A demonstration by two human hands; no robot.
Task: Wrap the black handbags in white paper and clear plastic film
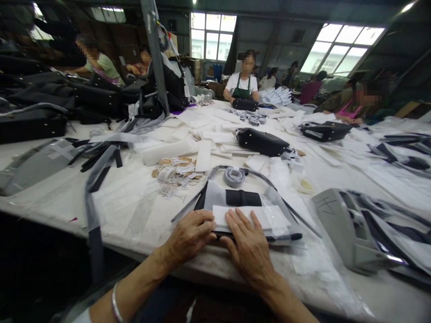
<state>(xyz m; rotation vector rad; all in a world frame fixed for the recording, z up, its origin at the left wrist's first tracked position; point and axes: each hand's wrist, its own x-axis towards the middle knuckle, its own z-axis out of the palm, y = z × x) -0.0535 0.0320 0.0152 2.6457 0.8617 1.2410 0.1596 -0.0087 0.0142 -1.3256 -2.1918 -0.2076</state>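
The flat black pouch (pixel 243 198) lies on the white table (pixel 134 211) close to the near edge, straight in front of the person. It is partly covered by a white sheet (pixel 251 215) and loose clear film (pixel 281 211).

The left hand (pixel 190 235) sits at the pouch's near-left corner. Its fingers are bent and their tips press down on the sheet's edge; whether the thumb pinches underneath cannot be told. The right hand (pixel 249 249) lies flat on the near side of the sheet, fingers straight and slightly spread, gripping nothing. The two hands almost touch at the thumbs.

Just behind the pouch stands a small grey tape roll (pixel 234 176), with a thin dark cord arcing around it and down both sides of the pouch. Behind and to the left of the pouch lies a heap of paper tags (pixel 177 172). To the left there is a stretch of fairly bare tabletop, bounded by a dark strap (pixel 91 211) that hangs over the table's edge. Right of the pouch, past crumpled film, a grey moulded holder (pixel 340 224) closes that side off. Farther behind the pouch a finished black handbag (pixel 261 141) rests among scattered white strips. Well beyond it, across the table, a co-worker in a green apron (pixel 243 85) handles another bag.
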